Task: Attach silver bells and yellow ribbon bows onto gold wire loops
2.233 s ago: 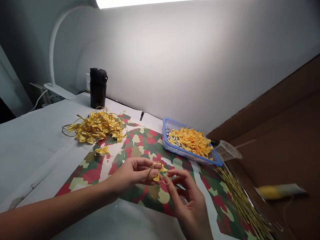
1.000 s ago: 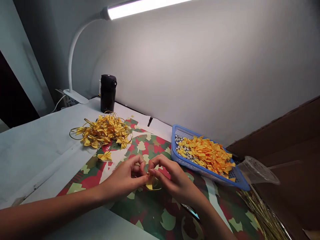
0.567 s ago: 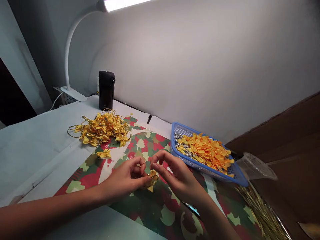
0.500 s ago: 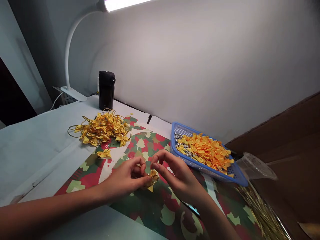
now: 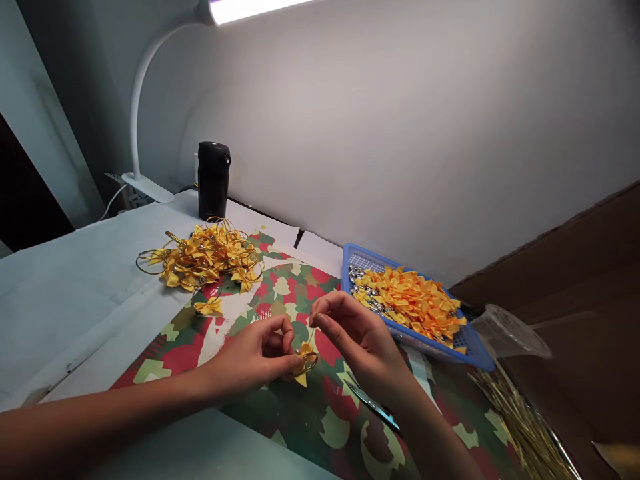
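I see two hands, and both are mine to watch. The left hand (image 5: 253, 357) is closed and pinches one small yellow bow (image 5: 305, 353) between its thumb and fingers. A gold wire loop (image 5: 312, 363) sits on that bow, and the fingers hide part of it. The bow is above the middle of the camouflage paper (image 5: 335, 427), near the right side of the left hand.

The right hand (image 5: 363, 340) is just above and to the right of the bow. Its fingertips (image 5: 316, 319) curl in, but I cannot tell if they hold a thin wire or nothing.

On the far left is one big heap of yellow bows with gold loops (image 5: 200, 257). There are too many to count, and they are tangled. One more bow (image 5: 209, 307) lies just near it. To the far right is one blue tray (image 5: 425, 343), full of loose yellow bows (image 5: 410, 300) and small silver beads (image 5: 357, 277). One clear cup (image 5: 505, 333) lies tipped beside the tray. A bunch of thin gold wires (image 5: 520, 427) is cut off by the picture's edge. One small shiny thing (image 5: 373, 405) pokes out near the right wrist, and it is too hidden to name.
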